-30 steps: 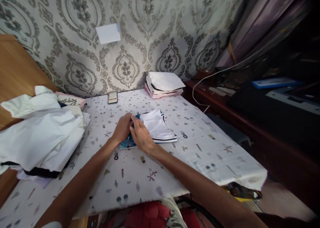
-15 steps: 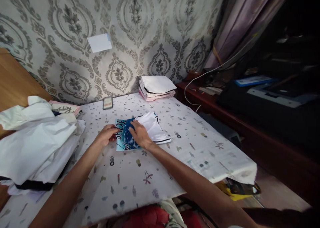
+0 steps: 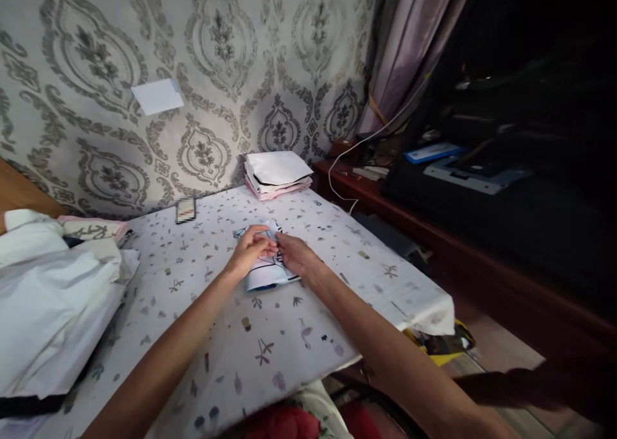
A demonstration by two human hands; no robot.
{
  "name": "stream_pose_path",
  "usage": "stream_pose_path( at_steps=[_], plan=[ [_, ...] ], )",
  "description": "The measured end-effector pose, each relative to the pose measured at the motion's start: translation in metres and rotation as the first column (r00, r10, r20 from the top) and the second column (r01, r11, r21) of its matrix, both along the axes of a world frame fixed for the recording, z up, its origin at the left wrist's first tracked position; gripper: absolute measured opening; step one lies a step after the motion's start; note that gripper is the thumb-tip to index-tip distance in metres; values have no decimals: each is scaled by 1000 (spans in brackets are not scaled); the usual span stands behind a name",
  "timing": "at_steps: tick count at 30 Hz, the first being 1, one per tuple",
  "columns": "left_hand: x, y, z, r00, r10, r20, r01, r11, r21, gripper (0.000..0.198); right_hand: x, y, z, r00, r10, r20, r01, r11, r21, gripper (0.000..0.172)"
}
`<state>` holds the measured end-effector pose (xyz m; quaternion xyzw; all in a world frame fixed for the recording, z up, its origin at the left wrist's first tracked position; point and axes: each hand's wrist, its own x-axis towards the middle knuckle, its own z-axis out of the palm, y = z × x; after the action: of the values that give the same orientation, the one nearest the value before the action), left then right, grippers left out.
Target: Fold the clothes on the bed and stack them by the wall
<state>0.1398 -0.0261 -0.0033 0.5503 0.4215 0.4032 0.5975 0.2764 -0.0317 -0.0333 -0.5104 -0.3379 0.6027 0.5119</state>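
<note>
A folded shirt (image 3: 266, 277), pale on its upper side with dark lines and a blue edge, lies on the patterned bedsheet. My left hand (image 3: 251, 251) is on its left part, the fingers bent over the cloth and pointing right. From the other side my right hand (image 3: 296, 256) grips the shirt, thumb and fingers close together at its upper middle. The fingertips of both hands nearly meet, and they cover much of the cloth.
A stack of folded clothes (image 3: 278, 169) stands by the wall. Loose white clothes (image 3: 53, 304) are heaped at the left. A phone-like object (image 3: 186, 211) lies near the wall. A white cable (image 3: 332, 175) hangs by the dark red cabinet (image 3: 434, 246) on the right.
The shirt's left part with the blue print has been folded over to the right, so its pale side now shows. My left hand moved right with it, and the view turned right.
</note>
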Motion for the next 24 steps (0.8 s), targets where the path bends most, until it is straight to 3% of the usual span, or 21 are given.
stream_pose_path(
  at_steps=[1, 3, 6, 8, 10, 11, 13, 15, 18, 21, 24],
  plan=[
    [-7, -2, -3, 1000, 2, 15, -3, 997, 73, 32, -2, 1, -4, 999, -10, 32, 10, 1000, 12, 33],
    [-23, -6, -4, 998, 56, 5, -56, 971, 231, 30, -7, 4, -9, 997, -31, 71, 29, 999, 27, 50],
    [-40, -10, -3, 963, 243, -119, -168, 880, 444, 23, -11, 6, -8, 990, -40, 135, 30, 997, 77, 62],
    [-43, -11, -6, 909, 327, -260, -140, 825, 547, 23, -9, 6, -3, 984, -36, 173, 15, 992, 124, 58],
    [-40, -11, -12, 845, 350, -404, -29, 785, 619, 29, -3, 6, 3, 950, -64, 304, -19, 965, 261, 53],
    [-37, -10, -17, 813, 345, -468, 47, 764, 643, 34, 2, 6, 4, 907, -97, 410, -56, 936, 346, 54],
    [-29, -7, -28, 742, 318, -590, 202, 734, 649, 48, 11, 8, 5, 742, -162, 651, -182, 885, 428, 59],
    [-21, -5, -40, 649, 264, -713, 326, 750, 575, 60, 20, 12, 4, 579, -155, 800, -263, 894, 363, 63],
    [-14, -5, -53, 525, 201, -827, 401, 799, 449, 69, 29, 15, 4, 507, -95, 857, -274, 925, 264, 61],
    [-18, -3, -57, 520, 212, -828, 416, 784, 462, 67, 28, 6, 12, 444, -143, 885, -259, 925, 279, 56],
    [-29, 10, -53, 610, 292, -736, 355, 730, 584, 51, 16, -18, 22, 321, -227, 920, -357, 870, 339, 48]
  ],
)
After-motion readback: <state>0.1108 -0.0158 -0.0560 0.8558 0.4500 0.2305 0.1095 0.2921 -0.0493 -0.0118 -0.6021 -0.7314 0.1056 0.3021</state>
